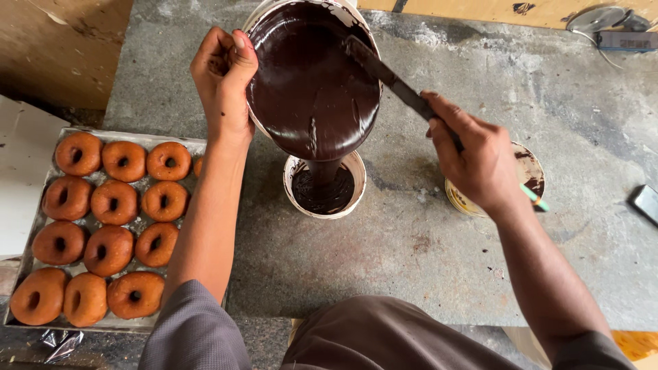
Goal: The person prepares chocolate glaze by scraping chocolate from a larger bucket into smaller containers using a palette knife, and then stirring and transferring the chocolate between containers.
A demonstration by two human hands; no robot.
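Two hands (pixel 223 75) tilt bowl (pixel 312 75) over cup (pixel 325 185).

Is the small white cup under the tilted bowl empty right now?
No, the small white cup already holds dark chocolate, and a stream runs into it from the tilted bowl held by the left hand.

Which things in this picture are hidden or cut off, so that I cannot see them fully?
Head view only:
- Small cup: its depth and fill, hidden by the tilted bowl and the pouring chocolate.
- Second cup: mostly covered by the right hand.
- Knife: handle hidden in that hand.
- Tray: one doughnut hidden behind the left hand's forearm.
- Dark object: cut off by the right edge.
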